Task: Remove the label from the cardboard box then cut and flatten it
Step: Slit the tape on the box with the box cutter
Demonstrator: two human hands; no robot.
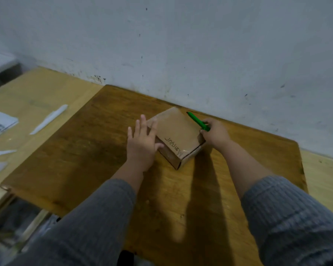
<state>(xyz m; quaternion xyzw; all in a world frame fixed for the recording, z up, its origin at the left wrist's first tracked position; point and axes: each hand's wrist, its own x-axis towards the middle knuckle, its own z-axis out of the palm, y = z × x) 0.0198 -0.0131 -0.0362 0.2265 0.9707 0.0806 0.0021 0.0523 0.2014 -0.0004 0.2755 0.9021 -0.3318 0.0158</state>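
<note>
The wooden surface (85, 150) carries the cardboard box (176, 137) near its far edge, close to the wall. The box looks light and rather stiff, so it may slide; holding it flat from the sides seems best. The left hand (142, 143) lies open, its fingers (142, 125) spread on the box's left side. The right hand (215, 133), at the box's right corner, is closed around a green cutter (197, 121).

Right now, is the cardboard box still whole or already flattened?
Still whole. The box stands as a closed block on the table, top and side walls visible. The left hand steadies it; the right hand holds a green cutter.
</note>
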